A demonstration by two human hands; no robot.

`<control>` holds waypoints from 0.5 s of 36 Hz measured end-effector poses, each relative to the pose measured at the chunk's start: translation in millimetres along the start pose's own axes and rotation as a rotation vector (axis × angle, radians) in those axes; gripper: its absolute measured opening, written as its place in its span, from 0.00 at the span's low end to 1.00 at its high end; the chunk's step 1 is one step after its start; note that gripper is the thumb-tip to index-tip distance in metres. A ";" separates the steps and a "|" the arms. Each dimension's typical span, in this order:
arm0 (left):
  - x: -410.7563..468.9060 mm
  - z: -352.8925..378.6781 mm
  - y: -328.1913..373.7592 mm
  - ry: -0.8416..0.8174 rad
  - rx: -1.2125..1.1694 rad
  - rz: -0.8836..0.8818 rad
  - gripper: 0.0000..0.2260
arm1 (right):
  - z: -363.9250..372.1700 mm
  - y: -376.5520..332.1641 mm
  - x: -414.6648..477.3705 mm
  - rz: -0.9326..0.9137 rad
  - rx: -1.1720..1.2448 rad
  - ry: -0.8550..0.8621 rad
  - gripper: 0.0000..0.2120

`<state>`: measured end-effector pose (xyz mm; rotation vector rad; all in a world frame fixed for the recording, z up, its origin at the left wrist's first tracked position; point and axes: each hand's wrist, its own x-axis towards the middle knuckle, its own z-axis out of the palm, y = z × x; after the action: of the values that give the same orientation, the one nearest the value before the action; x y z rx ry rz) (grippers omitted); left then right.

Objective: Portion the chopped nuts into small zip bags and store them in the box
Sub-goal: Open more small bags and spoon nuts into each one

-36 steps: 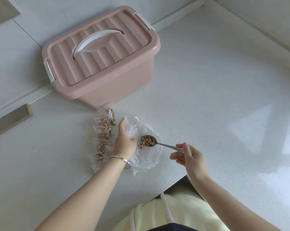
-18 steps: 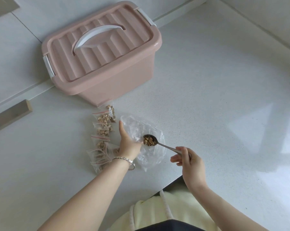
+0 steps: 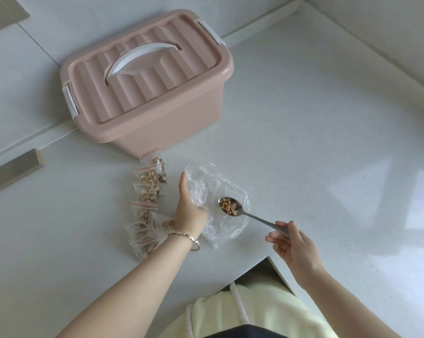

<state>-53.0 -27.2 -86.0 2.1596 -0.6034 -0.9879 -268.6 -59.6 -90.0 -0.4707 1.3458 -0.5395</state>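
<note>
A pink lidded box (image 3: 147, 93) with a white handle stands at the back of the white counter. In front of it lie several small zip bags of chopped nuts (image 3: 146, 203) in a row. To their right a clear plastic bag (image 3: 220, 213) lies crumpled on the counter. My left hand (image 3: 189, 208) holds the left edge of that bag, thumb pointing up. My right hand (image 3: 291, 242) pinches the handle of a metal spoon (image 3: 232, 207) whose bowl, filled with chopped nuts, hovers over the clear bag.
The counter (image 3: 315, 142) runs into a corner with walls behind and to the right. Its front edge has a notch near my body. A grey ledge (image 3: 13, 172) juts out at the far left.
The spoon with nuts has lifted a little and drawn right, away from my left hand. My left hand keeps holding the bag's edge.
</note>
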 end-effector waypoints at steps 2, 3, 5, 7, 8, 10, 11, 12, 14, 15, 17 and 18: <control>3.8 3.2 -2.9 -0.010 0.014 -0.002 0.42 | -4.1 -6.5 -0.8 -0.040 -0.019 -0.001 0.16; 5.8 5.3 -3.8 -0.016 0.026 0.000 0.41 | -5.4 -9.4 -1.3 -0.060 -0.031 -0.001 0.16; 8.1 9.6 -3.8 -0.017 0.050 0.001 0.40 | -6.9 -14.9 -2.2 -0.098 -0.046 -0.001 0.16; 8.9 13.2 -1.7 -0.028 0.048 -0.011 0.39 | -7.1 -19.3 -3.1 -0.127 -0.054 0.000 0.16; 8.9 14.4 0.1 -0.044 0.037 -0.014 0.39 | -6.9 -21.1 -3.6 -0.139 -0.056 0.001 0.16; 7.3 14.7 4.6 -0.102 0.025 -0.006 0.37 | -5.8 -24.6 -5.0 -0.166 -0.060 0.001 0.16; 5.4 13.3 7.3 -0.131 0.034 0.008 0.36 | -4.9 -26.4 -5.7 -0.182 -0.065 0.002 0.16; 3.3 10.5 10.2 -0.148 0.059 0.030 0.33 | -3.9 -28.3 -6.5 -0.198 -0.071 0.002 0.17; -1.9 0.5 14.1 -0.105 0.147 0.115 0.27 | -2.3 -32.1 -7.2 -0.226 -0.080 0.003 0.17; -6.1 -6.9 15.0 -0.055 0.189 0.171 0.23 | -1.7 -34.3 -7.3 -0.237 -0.085 0.004 0.17; -16.1 -25.5 14.2 0.058 0.275 0.302 0.19 | -0.7 -38.4 -6.9 -0.258 -0.098 0.004 0.18; -20.4 -35.7 10.9 0.114 0.326 0.361 0.17 | 0.2 -40.3 -6.8 -0.266 -0.109 0.004 0.18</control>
<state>-38.7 -7.6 -51.1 2.2527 -1.1151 -0.5991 -273.1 -87.3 -60.2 -0.7451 1.3289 -0.6870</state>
